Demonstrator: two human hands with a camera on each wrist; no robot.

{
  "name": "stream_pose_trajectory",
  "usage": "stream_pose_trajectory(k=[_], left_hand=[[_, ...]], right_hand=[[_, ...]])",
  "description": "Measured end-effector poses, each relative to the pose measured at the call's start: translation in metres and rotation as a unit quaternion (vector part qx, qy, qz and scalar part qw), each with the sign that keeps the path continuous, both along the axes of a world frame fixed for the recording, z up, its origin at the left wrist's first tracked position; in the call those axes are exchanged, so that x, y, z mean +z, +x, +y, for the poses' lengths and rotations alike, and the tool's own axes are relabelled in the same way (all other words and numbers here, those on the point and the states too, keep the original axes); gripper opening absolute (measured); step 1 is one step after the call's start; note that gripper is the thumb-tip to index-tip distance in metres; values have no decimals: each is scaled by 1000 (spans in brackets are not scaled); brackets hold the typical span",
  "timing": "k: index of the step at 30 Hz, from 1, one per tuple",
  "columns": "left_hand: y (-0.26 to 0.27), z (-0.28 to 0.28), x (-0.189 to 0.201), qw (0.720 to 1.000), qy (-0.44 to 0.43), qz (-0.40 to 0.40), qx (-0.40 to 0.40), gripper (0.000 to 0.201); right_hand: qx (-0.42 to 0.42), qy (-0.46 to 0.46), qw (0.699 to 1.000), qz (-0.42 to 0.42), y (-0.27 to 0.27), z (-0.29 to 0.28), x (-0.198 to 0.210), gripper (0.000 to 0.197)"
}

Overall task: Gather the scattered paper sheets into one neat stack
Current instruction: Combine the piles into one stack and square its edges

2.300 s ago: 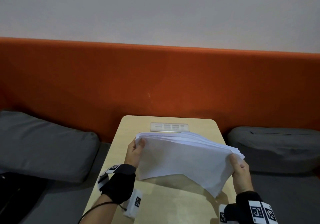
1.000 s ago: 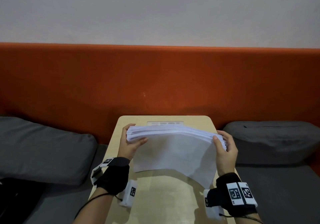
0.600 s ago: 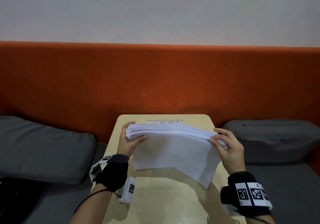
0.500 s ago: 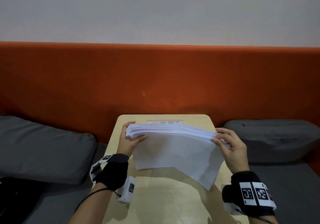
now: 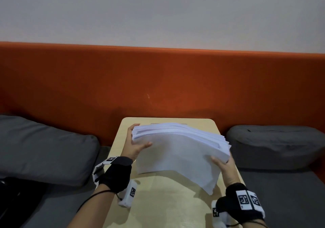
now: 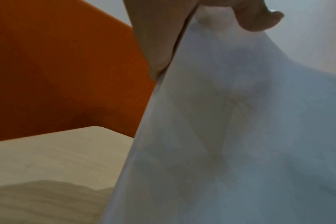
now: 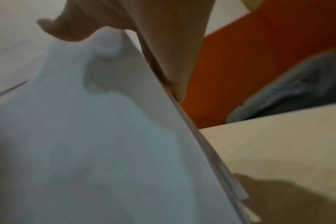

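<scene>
A thick bundle of white paper sheets (image 5: 177,150) is held upright above the light wooden table (image 5: 168,201), tilted with its lower right corner hanging low. My left hand (image 5: 134,144) grips the bundle's upper left edge, thumb across the near face. My right hand (image 5: 222,164) holds the right edge lower down, thumb on the near side. The sheet edges on the right are fanned and uneven. In the left wrist view the paper sheets (image 6: 240,136) fill the right half under my thumb. In the right wrist view the paper sheets (image 7: 86,136) hang below my thumb, with staggered edges.
An orange padded backrest (image 5: 158,80) runs behind the table. A grey cushion (image 5: 40,148) lies to the left and another grey cushion (image 5: 277,145) to the right. A dark object (image 5: 10,201) sits at the lower left edge.
My right hand has slid down the bundle's right edge toward me. The bundle has tilted, with the right side lower and more fanned. The left hand keeps its grip.
</scene>
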State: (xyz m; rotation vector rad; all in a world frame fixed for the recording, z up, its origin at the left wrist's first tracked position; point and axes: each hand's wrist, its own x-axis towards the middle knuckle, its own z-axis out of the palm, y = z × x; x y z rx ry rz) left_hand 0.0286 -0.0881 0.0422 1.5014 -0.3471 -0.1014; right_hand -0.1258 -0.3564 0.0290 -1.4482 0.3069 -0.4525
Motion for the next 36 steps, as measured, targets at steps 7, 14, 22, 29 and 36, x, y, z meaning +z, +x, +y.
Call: stream_pose_trajectory(k=[7,14,22,29,36], left_hand=[[4,0,-1,1000,-21,10,3,105],[4,-11,6,994,-56,32,87,63],[5,-19,14,988,-48,7,150,32],[-9,-7,14,991,-13,-97,94,21],[-1,-2,19,993,-13,-91,80,26]], right_hand=[[-2,-34,999,15,8,1,13,69],[-14,-23,999,-25,9,1,19,61],[-60,0,997,-49,8,9,21,84],[-64,-7,996,-62,4,9,23,50],[-73,-5,996,-52,6,9,24,57]])
